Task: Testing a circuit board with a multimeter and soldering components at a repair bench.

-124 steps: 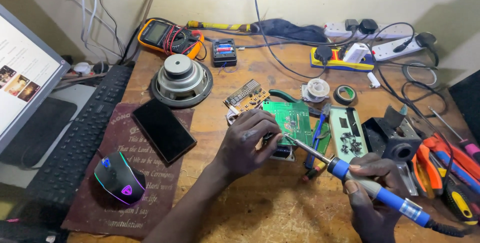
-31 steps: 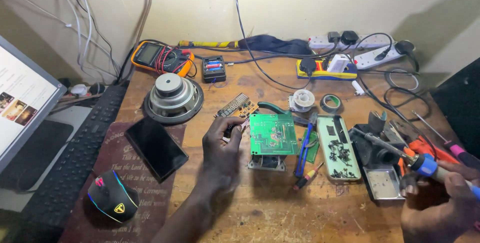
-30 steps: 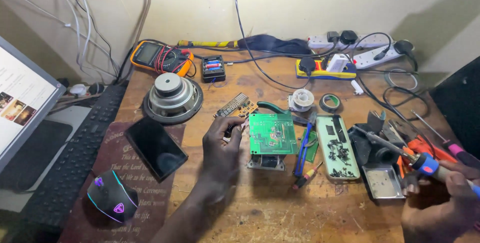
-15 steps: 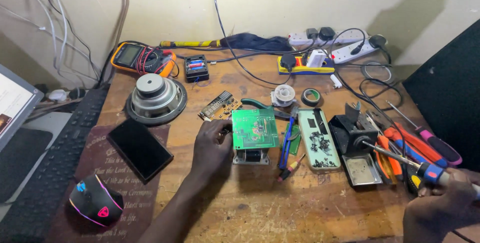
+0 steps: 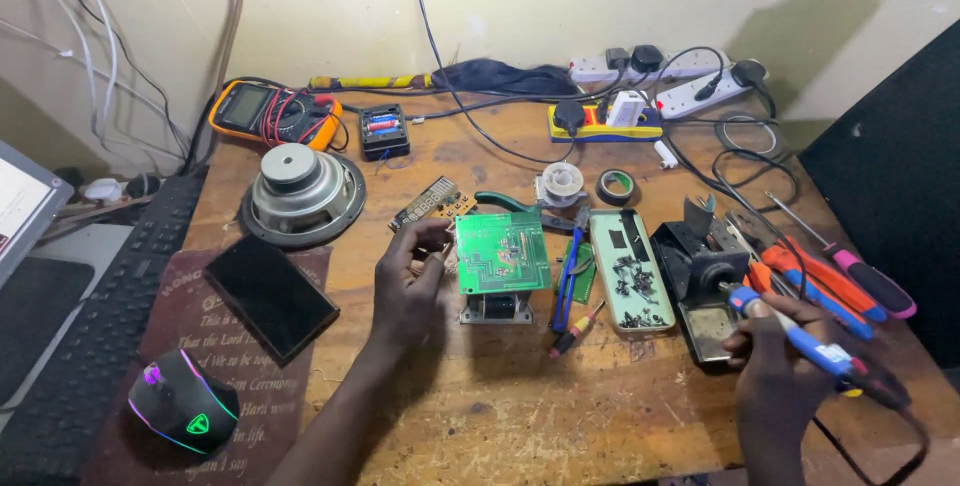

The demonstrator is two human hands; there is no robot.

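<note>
— What lies farthest out from the left hand?

— Well off to its left, a black computer mouse with glowing coloured edges sits on a dark red mat. Nearer, a flat black phone with a dark screen lies on that mat, and a round silver speaker driver sits beyond it on the scuffed wooden table.

— And the left hand itself?

— Its fingers are closed on the left edge of a square green circuit board, which stands on a small metal block. The board is just to the hand's right.

— What is between the two hands?

— Blue-handled pliers just beside the board, then a pale green oblong casing holding dark screws, then a black soldering-iron stand.

— The right hand?

— It is wrapped around a blue-handled soldering iron, tip resting at the stand. To its right lie screwdrivers with orange and pink handles.
</note>
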